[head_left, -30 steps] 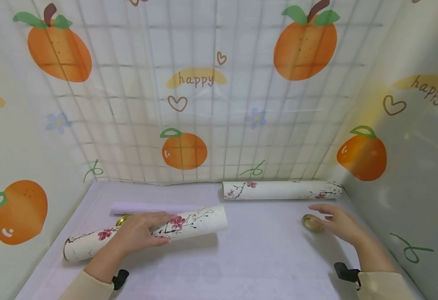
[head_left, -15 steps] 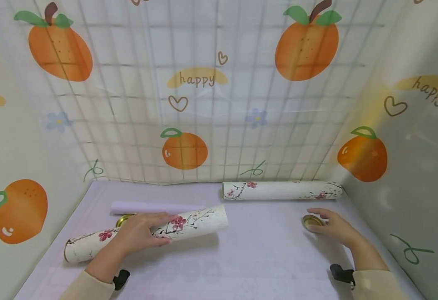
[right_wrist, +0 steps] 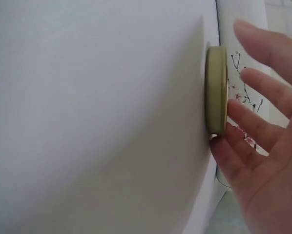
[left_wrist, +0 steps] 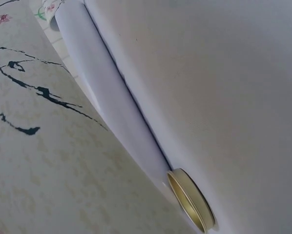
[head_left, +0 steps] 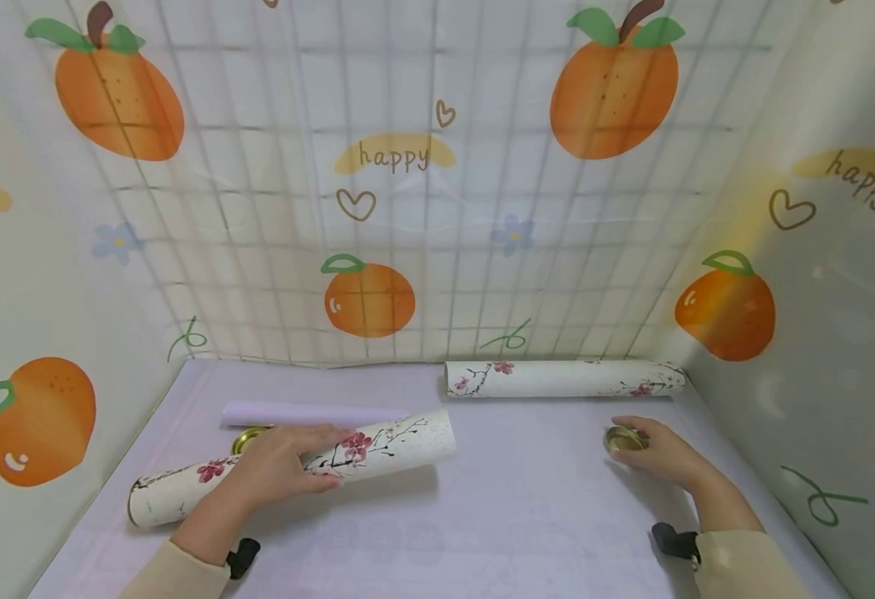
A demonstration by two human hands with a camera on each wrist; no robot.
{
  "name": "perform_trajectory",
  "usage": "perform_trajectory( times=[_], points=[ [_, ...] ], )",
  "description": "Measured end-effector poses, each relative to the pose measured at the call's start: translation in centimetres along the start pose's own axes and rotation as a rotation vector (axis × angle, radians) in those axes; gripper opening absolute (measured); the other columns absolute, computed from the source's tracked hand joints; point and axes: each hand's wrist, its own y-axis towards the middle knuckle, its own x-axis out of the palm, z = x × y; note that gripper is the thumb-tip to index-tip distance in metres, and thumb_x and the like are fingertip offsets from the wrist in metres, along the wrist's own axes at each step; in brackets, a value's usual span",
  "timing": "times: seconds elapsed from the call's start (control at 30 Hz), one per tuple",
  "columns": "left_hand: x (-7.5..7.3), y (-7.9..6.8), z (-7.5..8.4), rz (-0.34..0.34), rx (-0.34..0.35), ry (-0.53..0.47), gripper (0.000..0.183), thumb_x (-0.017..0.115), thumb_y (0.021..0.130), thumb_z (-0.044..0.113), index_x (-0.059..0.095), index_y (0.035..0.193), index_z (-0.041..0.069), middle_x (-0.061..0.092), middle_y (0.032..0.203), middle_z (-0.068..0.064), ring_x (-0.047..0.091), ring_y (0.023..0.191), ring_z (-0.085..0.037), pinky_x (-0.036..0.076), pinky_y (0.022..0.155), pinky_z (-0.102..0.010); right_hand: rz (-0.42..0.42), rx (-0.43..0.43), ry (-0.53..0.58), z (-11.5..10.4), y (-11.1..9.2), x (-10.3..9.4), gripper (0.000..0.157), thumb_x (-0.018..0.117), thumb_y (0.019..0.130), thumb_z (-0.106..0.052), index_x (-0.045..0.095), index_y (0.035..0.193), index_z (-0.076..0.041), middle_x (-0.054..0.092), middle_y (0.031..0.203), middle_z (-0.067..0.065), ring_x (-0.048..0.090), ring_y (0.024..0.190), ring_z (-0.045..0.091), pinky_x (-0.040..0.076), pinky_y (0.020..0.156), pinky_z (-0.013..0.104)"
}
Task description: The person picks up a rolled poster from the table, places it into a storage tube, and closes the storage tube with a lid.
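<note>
Left grip [head_left: 276,466] is holding a white cylindrical tube [head_left: 385,443] printed with pink blossoms and dark branches, its fingers lying over the top and its thumb along the near side. The tube is slanting across the left part of the lilac-white worktop [head_left: 497,516], casting a shadow beneath its right end. Right grip [head_left: 665,453] is curving around a shallow, round, gold-coloured lid [head_left: 620,441] near the right side; whether it is pinching the lid, I cannot tell. A 2nd shallow, round, gold-coloured lid [left_wrist: 191,201] is resting behind the held tube, beside a pale lilac smooth roll [head_left: 295,413]. Farther back on the right, a 2nd white blossom-printed tube [head_left: 565,379] is lying along the foot of the pale, orange-printed sheeting [head_left: 273,274]. 2 beige sleeves [head_left: 744,566] are covering the forearms.
</note>
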Motion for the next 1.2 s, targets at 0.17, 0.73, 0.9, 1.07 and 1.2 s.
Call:
perform_trajectory(
  times=[0.17,0.73,0.9,1.07,1.2],
  points=[
    [0.0,0.0,0.0,0.002,0.009,-0.005,0.067,0.080,0.078,0.057,0.060,0.139,0.038,0.065,0.133,0.005,0.062,0.121,-0.017,0.053,0.096,-0.041,0.005,-0.010,0.013,-0.1,0.0,0.1,0.073,0.076,0.090,-0.030,0.044,0.144,0.008,0.046,0.137,0.038,0.049,0.117,0.051,0.047,0.092,0.063],
    [0.0,0.0,0.3,-0.017,0.005,-0.015,0.068,0.082,0.077,0.054,0.059,0.139,0.040,0.065,0.132,0.007,0.062,0.121,-0.015,0.053,0.096,-0.040,0.030,-0.034,-0.096,-0.1,1.0,0.2,0.062,0.080,0.086,-0.020,0.055,0.134,0.011,0.055,0.127,0.035,0.056,0.108,0.042,0.047,0.091,0.060],
    [0.0,0.0,0.3,-0.022,-0.009,-0.020,0.068,0.081,0.077,0.055,0.057,0.140,0.042,0.065,0.132,0.008,0.062,0.121,-0.014,0.053,0.096,-0.041,0.031,-0.024,-0.130,-0.4,1.0,0.1,0.062,0.080,0.086,-0.023,0.056,0.133,0.010,0.056,0.127,0.035,0.055,0.109,0.045,0.045,0.093,0.063],
    [0.0,0.1,0.3,-0.027,-0.018,-0.034,0.069,0.083,0.077,0.052,0.057,0.141,0.042,0.065,0.132,0.008,0.062,0.121,-0.015,0.053,0.096,-0.041,0.047,-0.052,-0.086,-0.9,0.4,-0.1,0.063,0.079,0.087,-0.029,0.057,0.133,0.007,0.060,0.124,0.030,0.058,0.106,0.041,0.052,0.085,0.053],
    [0.0,0.1,0.3,-0.043,-0.016,-0.038,0.069,0.083,0.077,0.050,0.058,0.141,0.039,0.065,0.133,0.007,0.062,0.121,-0.016,0.053,0.097,-0.042,0.050,-0.092,-0.001,-1.6,-0.3,-0.4,0.061,0.077,0.090,-0.030,0.057,0.135,0.005,0.061,0.126,0.024,0.059,0.110,0.040,0.055,0.083,0.044]
  ],
)
